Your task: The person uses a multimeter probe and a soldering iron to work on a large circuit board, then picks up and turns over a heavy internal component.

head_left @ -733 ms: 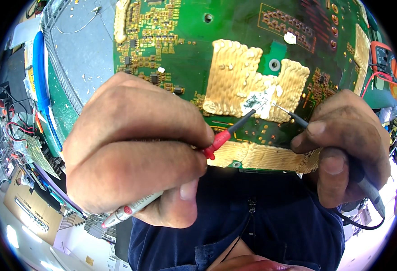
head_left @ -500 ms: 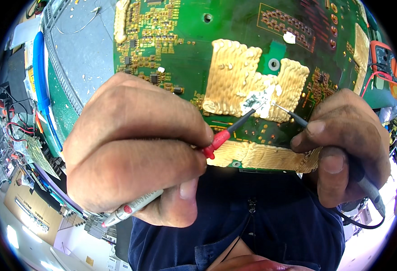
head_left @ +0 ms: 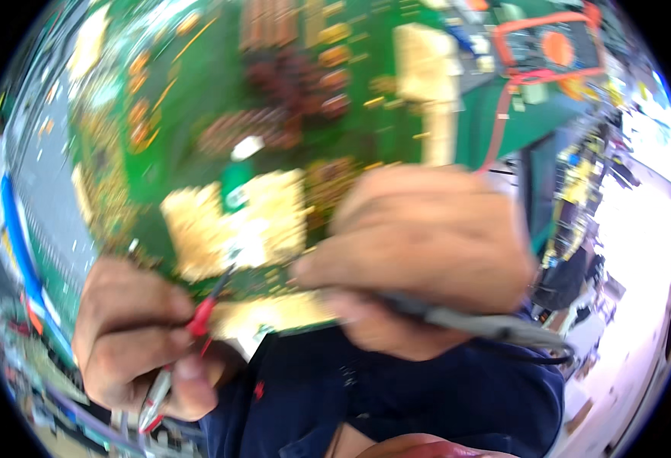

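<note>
Left hand (head_left: pixel 133 336) fingers grip red probe (head_left: pixel 198 324); right hand (head_left: pixel 427 256) fingers clamp black probe (head_left: pixel 457 320), tips over green circuit board (head_left: pixel 198 114).

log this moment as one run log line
left hand: grips red probe, tip on circuit board | right hand: grips black probe | multimeter far right | view blurred

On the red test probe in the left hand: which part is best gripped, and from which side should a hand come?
Grip the red probe on its slim barrel, behind the metal tip, coming from below the green circuit board at the person's side. It leans up and to the right toward the gold patch, so the low end is free. The left hand pinches it there, pen-style. The view is blurred, so the exact tip contact is unclear.
</note>
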A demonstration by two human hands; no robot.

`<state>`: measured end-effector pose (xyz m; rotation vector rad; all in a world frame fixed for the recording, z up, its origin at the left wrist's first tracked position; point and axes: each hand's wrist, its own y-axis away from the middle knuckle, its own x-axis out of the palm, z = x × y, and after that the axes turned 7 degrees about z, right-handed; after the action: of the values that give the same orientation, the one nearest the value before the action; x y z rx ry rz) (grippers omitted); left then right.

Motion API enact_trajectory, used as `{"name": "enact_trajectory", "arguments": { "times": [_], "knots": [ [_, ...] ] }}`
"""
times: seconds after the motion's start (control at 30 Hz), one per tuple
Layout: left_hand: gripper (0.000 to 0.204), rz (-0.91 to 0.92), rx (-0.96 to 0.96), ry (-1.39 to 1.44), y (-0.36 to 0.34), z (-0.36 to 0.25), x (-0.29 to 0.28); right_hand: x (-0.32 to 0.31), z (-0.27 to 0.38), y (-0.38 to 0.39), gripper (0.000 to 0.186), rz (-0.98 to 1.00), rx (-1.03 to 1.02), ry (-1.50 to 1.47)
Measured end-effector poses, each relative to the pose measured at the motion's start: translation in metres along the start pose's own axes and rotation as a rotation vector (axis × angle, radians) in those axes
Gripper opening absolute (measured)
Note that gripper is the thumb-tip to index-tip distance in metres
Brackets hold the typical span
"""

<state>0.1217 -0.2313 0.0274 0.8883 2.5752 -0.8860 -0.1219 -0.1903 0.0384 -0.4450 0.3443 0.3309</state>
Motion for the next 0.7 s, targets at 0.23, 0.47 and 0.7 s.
{"name": "enact_trajectory", "arguments": {
  "times": [0.23,0.47,0.7],
  "knots": [
    [0.019,-0.047,-0.074,-0.034,-0.001,-0.008,0.006,-0.003,0.005,0.002,0.013,-0.066,0.027,-0.005],
    [0.018,-0.075,-0.067,0.009,-0.002,-0.005,0.006,-0.004,0.005,0.000,0.014,-0.062,0.021,0.001],
    [0.020,-0.065,-0.021,0.096,-0.001,0.002,0.006,-0.006,0.004,-0.002,0.012,0.106,0.021,0.076]
  ]
}}
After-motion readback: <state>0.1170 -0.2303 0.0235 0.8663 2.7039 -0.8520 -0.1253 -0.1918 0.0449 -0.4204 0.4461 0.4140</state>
